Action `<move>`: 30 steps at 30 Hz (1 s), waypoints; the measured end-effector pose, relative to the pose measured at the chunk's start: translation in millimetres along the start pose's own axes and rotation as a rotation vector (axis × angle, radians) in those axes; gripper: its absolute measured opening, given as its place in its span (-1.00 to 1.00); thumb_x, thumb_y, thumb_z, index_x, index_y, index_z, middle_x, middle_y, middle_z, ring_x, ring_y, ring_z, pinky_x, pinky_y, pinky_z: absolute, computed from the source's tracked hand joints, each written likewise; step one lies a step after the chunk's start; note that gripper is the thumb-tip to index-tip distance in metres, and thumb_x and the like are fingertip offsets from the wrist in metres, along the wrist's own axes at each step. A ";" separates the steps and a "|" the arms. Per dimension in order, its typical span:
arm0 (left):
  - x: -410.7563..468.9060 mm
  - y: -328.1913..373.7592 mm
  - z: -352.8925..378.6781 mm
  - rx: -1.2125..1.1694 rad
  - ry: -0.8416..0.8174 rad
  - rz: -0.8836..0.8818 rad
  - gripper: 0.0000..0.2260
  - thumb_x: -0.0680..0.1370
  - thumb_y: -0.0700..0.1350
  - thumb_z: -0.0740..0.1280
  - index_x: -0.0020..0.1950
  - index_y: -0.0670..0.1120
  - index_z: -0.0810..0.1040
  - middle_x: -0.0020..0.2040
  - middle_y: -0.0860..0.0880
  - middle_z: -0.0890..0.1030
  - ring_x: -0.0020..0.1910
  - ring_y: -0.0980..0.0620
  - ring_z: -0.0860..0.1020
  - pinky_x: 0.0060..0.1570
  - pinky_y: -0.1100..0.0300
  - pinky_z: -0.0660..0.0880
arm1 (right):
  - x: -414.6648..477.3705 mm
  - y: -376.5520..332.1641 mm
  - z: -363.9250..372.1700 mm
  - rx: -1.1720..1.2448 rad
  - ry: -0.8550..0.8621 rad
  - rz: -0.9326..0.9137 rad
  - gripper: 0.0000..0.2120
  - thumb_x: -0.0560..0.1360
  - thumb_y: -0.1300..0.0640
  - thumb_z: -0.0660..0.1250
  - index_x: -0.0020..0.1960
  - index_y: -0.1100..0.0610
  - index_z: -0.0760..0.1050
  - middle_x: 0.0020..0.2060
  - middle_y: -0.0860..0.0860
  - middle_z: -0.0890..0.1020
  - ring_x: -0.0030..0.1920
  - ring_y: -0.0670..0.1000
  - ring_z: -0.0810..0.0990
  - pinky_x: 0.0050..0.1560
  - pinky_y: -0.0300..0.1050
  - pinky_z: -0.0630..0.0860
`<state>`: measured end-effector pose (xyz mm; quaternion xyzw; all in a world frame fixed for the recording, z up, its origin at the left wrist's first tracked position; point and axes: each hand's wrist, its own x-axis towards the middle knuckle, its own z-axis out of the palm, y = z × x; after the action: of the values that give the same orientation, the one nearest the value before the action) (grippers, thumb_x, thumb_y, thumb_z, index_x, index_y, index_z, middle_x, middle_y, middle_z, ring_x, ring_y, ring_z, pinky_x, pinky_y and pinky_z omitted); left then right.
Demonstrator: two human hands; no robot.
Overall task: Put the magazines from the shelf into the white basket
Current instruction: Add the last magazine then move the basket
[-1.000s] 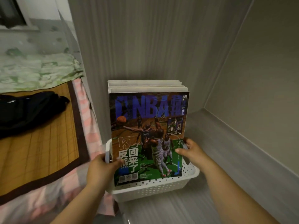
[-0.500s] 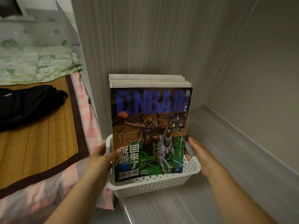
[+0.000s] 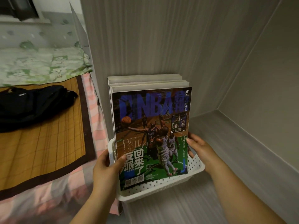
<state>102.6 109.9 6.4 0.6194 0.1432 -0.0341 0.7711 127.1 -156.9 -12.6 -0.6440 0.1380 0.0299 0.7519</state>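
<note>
The magazines point(image 3: 150, 126) are stood up in the white basket point(image 3: 161, 185) on the grey shelf point(image 3: 178, 210). Their left edge is gripped by the left hand point(image 3: 105, 168), and their right edge by the right hand point(image 3: 199, 147).

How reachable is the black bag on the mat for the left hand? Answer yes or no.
Probably yes: nothing lies between the left hand and the black bag, but it grips the magazines and must let go first.
</note>
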 end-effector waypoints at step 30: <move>19.4 3.1 -12.3 -0.073 -0.210 -0.109 -0.69 0.59 -0.12 0.04 0.30 -0.05 0.39 0.20 -0.08 0.51 0.21 -0.05 0.44 0.11 0.14 0.40 | -11.3 -2.5 19.9 -0.139 0.363 0.007 -0.69 0.50 0.29 0.19 0.24 0.17 0.42 -0.27 0.02 0.59 -0.30 -0.03 0.56 -0.55 -0.34 0.50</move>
<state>119.7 124.8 1.9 0.5751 0.0966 -0.1353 0.8010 120.2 -136.3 -4.9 -0.6885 0.2714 -0.0748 0.6683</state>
